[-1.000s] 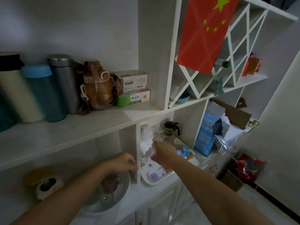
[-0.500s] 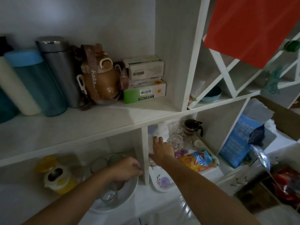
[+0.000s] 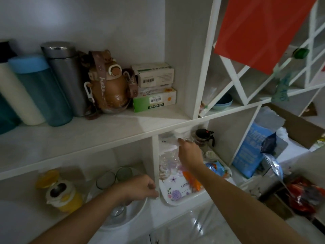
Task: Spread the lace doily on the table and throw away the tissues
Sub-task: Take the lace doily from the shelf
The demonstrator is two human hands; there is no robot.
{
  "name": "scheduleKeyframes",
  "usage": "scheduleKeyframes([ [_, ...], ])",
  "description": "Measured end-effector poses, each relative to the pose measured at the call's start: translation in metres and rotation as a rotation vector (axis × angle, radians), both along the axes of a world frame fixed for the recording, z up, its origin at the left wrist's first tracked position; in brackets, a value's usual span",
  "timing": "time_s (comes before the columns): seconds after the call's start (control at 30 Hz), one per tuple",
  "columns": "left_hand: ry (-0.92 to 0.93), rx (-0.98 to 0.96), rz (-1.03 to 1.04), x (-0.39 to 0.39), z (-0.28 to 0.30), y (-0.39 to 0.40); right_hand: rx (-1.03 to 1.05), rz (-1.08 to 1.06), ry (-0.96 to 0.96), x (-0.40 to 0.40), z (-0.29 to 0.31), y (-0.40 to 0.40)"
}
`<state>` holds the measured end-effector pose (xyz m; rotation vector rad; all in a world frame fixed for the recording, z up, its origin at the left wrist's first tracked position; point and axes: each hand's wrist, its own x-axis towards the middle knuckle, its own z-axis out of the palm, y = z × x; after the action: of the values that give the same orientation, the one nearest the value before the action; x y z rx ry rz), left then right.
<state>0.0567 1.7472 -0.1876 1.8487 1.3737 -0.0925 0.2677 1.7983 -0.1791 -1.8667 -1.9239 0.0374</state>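
- We see the right hand [image 3: 190, 155] reaching deep into the lower right cubby of a white shelf unit [image 3: 123, 127]; its fingertips touch a pale, crumpled white mass [image 3: 173, 140] at the back. Whether this is tissue or the lace doily we cannot tell, and the picture is blurred there.
- Right fingers: extended forward, loosely bent; whether they have closed on the white stuff we cannot tell.
- The left hand [image 3: 139, 188] rests at the front edge of the upright divider, fingers curled, thumb tip against the panel; it holds nothing that we can make out.
- Same cubby: one glossy white tray [image 3: 177, 196] with a purple flower print, clear small glasses (count unclear), one dark glass teapot [image 3: 204, 138], one orange-and-blue snack bag [image 3: 214, 169].
- Left cubby: one white bowl [image 3: 133, 213], two round clear tumblers [image 3: 114, 176], one yellow container [image 3: 61, 192].
- Upper shelf: four tall smooth cylinders in view, namely one cream, two blue, one brushed steel [image 3: 65, 74]; one brown strapped bottle [image 3: 110, 85]; two stacked cardboard boxes [image 3: 155, 87].
- One red flag [image 3: 260, 30] hangs at upper right.
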Motion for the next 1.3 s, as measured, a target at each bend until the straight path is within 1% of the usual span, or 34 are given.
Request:
scheduleKeyframes([
  [0.07, 0.076, 0.054, -0.123, 0.011, 0.007, -0.011, 0.077, -0.040, 0.049, 0.011, 0.011, -0.013],
  [0.13, 0.082, 0.144, -0.171, 0.021, 0.011, -0.021, 0.166, -0.080, 0.096, 0.020, 0.023, -0.029],
  [0.2, -0.008, 0.250, -0.171, 0.031, 0.017, -0.030, 0.229, -0.122, 0.111, 0.027, 0.036, -0.048],
  [0.27, -0.074, 0.414, -0.213, 0.041, 0.027, -0.037, 0.266, -0.161, 0.096, 0.032, 0.049, -0.069],
  [0.43, -0.209, 0.908, -0.344, 0.063, 0.051, -0.054, 0.344, -0.211, 0.131, 0.041, 0.076, -0.130],
  [0.47, -0.222, 0.968, -0.364, 0.068, 0.054, -0.057, 0.355, -0.221, 0.144, 0.043, 0.080, -0.143],
  [0.53, -0.249, 0.994, -0.349, 0.078, 0.057, -0.063, 0.354, -0.259, 0.157, 0.049, 0.087, -0.171],
  [0.63, -0.306, 0.888, -0.190, 0.090, 0.061, -0.078, 0.305, -0.290, 0.173, 0.056, 0.101, -0.215],
  [0.7, -0.326, 0.809, -0.088, 0.095, 0.063, -0.089, 0.276, -0.294, 0.237, 0.060, 0.111, -0.241],
  [0.77, -0.399, 0.713, -0.004, 0.097, 0.065, -0.097, 0.276, -0.336, 0.314, 0.065, 0.117, -0.262],
  [0.87, -0.464, 0.569, 0.029, 0.098, 0.068, -0.114, 0.284, -0.391, 0.475, 0.074, 0.116, -0.296],
  [0.97, -0.593, 0.313, 0.027, 0.098, 0.071, -0.138, 0.301, -0.448, 0.717, 0.081, 0.109, -0.336],
  [1.07, -0.717, 0.077, 0.024, 0.097, 0.070, -0.178, 0.306, -0.511, 0.893, 0.084, 0.098, -0.384],
  [1.17, -0.855, -0.091, 0.090, 0.098, 0.064, -0.231, 0.297, -0.614, 1.014, 0.087, 0.080, -0.437],
  [1.23, -0.931, -0.183, 0.160, 0.100, 0.059, -0.267, 0.315, -0.645, 1.069, 0.084, 0.070, -0.476],
  [1.3, -0.957, -0.241, 0.205, 0.101, 0.056, -0.301, 0.323, -0.660, 1.087, 0.076, 0.060, -0.514],
])
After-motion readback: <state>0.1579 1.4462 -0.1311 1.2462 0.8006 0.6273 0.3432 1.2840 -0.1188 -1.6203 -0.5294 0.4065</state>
